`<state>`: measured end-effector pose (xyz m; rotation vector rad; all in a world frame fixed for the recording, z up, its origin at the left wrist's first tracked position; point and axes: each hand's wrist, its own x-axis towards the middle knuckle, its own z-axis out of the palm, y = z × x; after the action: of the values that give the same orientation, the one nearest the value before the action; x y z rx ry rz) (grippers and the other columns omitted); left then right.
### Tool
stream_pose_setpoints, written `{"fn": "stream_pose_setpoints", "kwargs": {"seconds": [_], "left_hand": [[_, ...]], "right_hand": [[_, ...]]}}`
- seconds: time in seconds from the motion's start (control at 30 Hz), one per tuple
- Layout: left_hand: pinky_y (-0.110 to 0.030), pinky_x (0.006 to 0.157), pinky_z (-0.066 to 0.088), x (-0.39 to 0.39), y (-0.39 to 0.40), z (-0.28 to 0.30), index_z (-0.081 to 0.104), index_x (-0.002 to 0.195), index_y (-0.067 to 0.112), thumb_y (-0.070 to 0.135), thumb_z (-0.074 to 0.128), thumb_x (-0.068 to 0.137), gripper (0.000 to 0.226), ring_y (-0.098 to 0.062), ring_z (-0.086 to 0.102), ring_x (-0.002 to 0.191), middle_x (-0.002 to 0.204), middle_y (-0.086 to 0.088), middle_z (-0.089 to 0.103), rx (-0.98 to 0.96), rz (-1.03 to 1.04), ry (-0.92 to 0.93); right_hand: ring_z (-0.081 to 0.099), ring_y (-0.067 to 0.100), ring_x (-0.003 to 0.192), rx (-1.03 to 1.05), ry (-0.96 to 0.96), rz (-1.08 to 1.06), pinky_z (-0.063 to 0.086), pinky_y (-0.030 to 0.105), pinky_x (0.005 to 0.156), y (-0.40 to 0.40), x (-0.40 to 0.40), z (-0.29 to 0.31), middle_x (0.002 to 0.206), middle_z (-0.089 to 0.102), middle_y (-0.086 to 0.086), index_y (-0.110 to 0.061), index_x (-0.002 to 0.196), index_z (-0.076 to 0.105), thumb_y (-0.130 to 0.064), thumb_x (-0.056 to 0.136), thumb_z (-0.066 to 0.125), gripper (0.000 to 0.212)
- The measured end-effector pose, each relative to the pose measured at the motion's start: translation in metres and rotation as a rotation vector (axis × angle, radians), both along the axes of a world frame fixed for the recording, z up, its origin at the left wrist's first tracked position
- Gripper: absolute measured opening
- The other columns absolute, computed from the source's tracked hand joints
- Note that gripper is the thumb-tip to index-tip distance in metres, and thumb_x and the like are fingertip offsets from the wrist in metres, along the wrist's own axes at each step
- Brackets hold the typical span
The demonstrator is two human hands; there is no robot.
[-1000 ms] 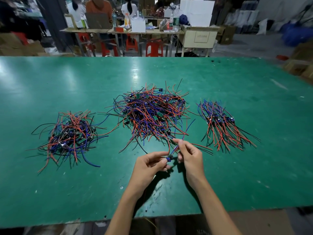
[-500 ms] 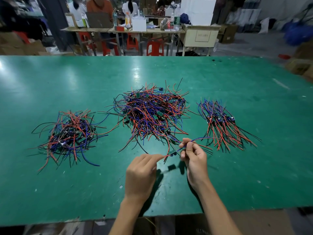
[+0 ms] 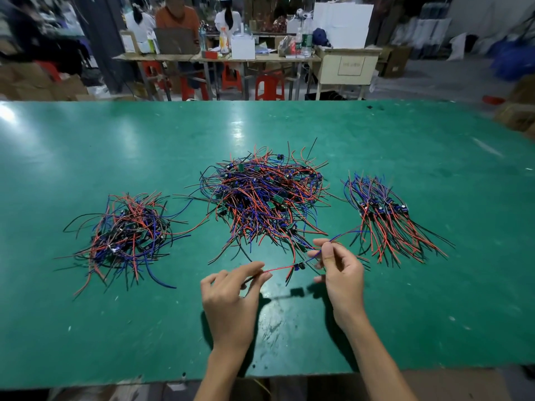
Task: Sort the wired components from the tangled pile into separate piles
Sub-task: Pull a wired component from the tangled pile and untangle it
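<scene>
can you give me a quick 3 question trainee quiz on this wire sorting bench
1. True or false: both hands pinch the same wired component with red and blue leads.
2. How many wire piles lie on the green table?
3. Which pile has its wires combed roughly parallel? A the left pile, B the middle pile, C the right pile.

Key: 1 true: the left hand pinches the red lead, the right hand the blue. 2 three. 3 C.

My green table [image 3: 405,146], scuffed near my edge, carries three heaps: a tangled pile [image 3: 265,198] of red, blue and black wired components at centre, a messy left pile [image 3: 124,233], and a combed-straight right pile [image 3: 385,218], all well apart.
</scene>
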<state>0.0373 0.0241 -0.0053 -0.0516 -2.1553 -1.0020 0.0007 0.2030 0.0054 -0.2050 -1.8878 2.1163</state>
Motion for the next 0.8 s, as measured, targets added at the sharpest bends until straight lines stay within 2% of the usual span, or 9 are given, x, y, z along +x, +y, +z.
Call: {"fn": "stream_pose_setpoints", "kwargs": {"seconds": [0.1,0.17,0.27,0.33,0.4,0.5,0.63,0.7,0.8], "left_hand": [[-0.034,0.069,0.052,-0.008,-0.007,-0.001,0.077,0.093,0.036,0.035,0.087,0.072,0.024,-0.011,0.061,0.061,0.079,0.011,0.076,0.511,-0.148,-0.302],[-0.03,0.062,0.054,-0.013,-0.013,-0.004,0.078,0.092,0.031,0.029,0.089,0.07,0.024,-0.012,0.061,0.063,0.078,0.002,0.076,0.708,-0.186,-0.331],[-0.021,0.056,0.049,-0.014,-0.016,-0.006,0.078,0.09,0.029,0.023,0.088,0.073,0.021,-0.009,0.055,0.058,0.077,0.001,0.075,0.689,-0.196,-0.32],[-0.021,0.054,0.046,-0.012,-0.015,-0.01,0.078,0.091,0.03,0.021,0.088,0.075,0.02,-0.009,0.051,0.056,0.076,0.003,0.074,0.664,-0.202,-0.333],[-0.021,0.054,0.044,-0.014,-0.016,-0.013,0.078,0.093,0.029,0.021,0.087,0.077,0.02,-0.009,0.049,0.056,0.075,0.004,0.073,0.657,-0.176,-0.347],[-0.022,0.055,0.043,-0.016,-0.018,-0.016,0.078,0.092,0.032,0.021,0.084,0.081,0.017,-0.009,0.048,0.054,0.074,0.006,0.071,0.633,-0.138,-0.352],[-0.029,0.058,0.049,-0.02,-0.015,-0.017,0.078,0.09,0.032,0.015,0.078,0.085,0.017,-0.012,0.052,0.054,0.073,0.008,0.068,0.656,-0.107,-0.387],[-0.029,0.056,0.05,-0.021,-0.015,-0.016,0.077,0.089,0.031,0.012,0.076,0.087,0.019,-0.011,0.055,0.052,0.07,0.007,0.067,0.695,-0.083,-0.371],[-0.029,0.044,0.044,-0.024,-0.017,-0.014,0.075,0.088,0.03,0.01,0.074,0.089,0.021,-0.013,0.055,0.047,0.07,0.004,0.065,0.772,-0.04,-0.356]], "right_hand": [[0.073,0.015,0.079,0.23,0.085,-0.151,0.059,0.035,0.064,0.003,-0.011,0.021,0.081,0.075,-0.006,-0.043,0.094,0.071,-0.037,0.106,0.051,0.024],[0.075,0.021,0.072,0.23,0.091,-0.172,0.061,0.038,0.063,0.007,-0.027,0.041,0.077,0.073,-0.006,-0.04,0.09,0.07,-0.033,0.107,0.048,0.028],[0.07,0.017,0.053,0.249,0.061,-0.173,0.059,0.037,0.048,0.024,-0.062,0.071,0.076,0.065,-0.006,-0.031,0.092,0.069,-0.027,0.107,0.046,0.028],[0.064,0.013,0.05,0.381,0.024,-0.221,0.061,0.044,0.05,0.046,-0.093,0.089,0.076,0.063,-0.005,-0.025,0.097,0.07,-0.025,0.107,0.045,0.027],[0.063,0.023,0.061,0.564,-0.062,-0.212,0.062,0.052,0.067,0.072,-0.124,0.108,0.076,0.065,-0.003,-0.022,0.102,0.075,-0.023,0.103,0.044,0.03],[0.068,0.037,0.096,0.868,-0.25,-0.22,0.056,0.044,0.09,0.107,-0.164,0.122,0.1,0.075,0.012,-0.021,0.111,0.077,-0.026,0.099,0.047,0.033],[0.052,0.039,0.128,1.263,-0.56,-0.306,0.041,0.042,0.103,0.124,-0.194,0.105,0.136,0.057,0.024,-0.004,0.126,0.063,-0.028,0.096,0.056,0.039],[0.045,0.038,0.133,1.373,-0.534,-0.261,0.039,0.044,0.107,0.114,-0.199,0.086,0.14,0.05,0.023,-0.004,0.133,0.057,-0.025,0.094,0.061,0.044],[0.049,0.035,0.129,1.432,-0.371,-0.073,0.041,0.043,0.105,0.09,-0.201,0.043,0.135,0.056,0.018,-0.012,0.134,0.062,-0.027,0.099,0.057,0.038]]}}
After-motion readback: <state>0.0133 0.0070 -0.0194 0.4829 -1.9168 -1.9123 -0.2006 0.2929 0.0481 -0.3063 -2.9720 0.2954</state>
